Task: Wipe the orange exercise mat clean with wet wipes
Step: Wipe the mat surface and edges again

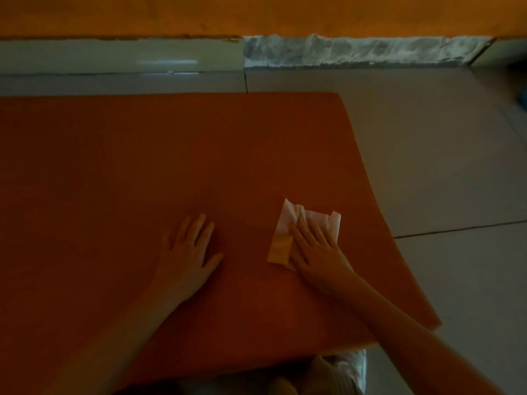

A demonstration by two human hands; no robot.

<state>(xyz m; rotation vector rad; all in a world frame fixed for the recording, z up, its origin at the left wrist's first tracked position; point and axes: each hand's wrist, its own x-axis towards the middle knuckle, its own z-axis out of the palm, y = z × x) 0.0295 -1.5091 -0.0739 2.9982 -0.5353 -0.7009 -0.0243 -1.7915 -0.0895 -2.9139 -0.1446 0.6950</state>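
The right hand (319, 249) pressed flat-fingered on a crumpled white wet wipe (299, 223); the left hand (186, 252) lay spread on the smooth orange foam mat (142, 166).

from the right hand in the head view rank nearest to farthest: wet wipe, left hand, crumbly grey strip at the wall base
1. wet wipe: touching, pressed under the right hand.
2. left hand: to the left, flat on the orange mat.
3. crumbly grey strip: far ahead, beyond the mat's far edge.
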